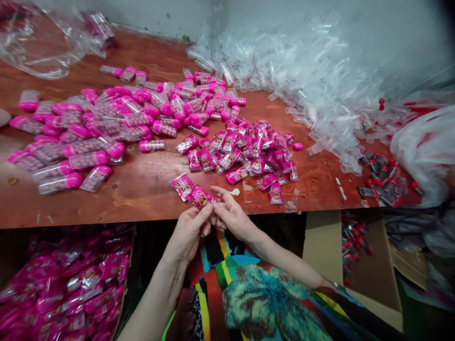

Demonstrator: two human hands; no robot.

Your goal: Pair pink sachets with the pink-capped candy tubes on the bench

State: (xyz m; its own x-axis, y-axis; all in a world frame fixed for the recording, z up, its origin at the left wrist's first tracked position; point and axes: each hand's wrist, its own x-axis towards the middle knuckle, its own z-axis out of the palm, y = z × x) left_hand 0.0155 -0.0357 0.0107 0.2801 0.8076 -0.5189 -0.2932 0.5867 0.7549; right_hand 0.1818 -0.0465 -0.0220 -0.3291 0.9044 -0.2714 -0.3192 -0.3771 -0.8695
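Both hands meet at the table edge (106, 208). The left hand (188, 234) and right hand (231, 215) pinch pink sachets (192, 192) between their fingertips. Just beyond them lies a sachet pile (249, 151); capped tubes (81, 137) spread to the left.

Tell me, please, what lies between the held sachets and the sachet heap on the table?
In the head view, only bare wooden tabletop lies between the held sachets and the sachet heap.
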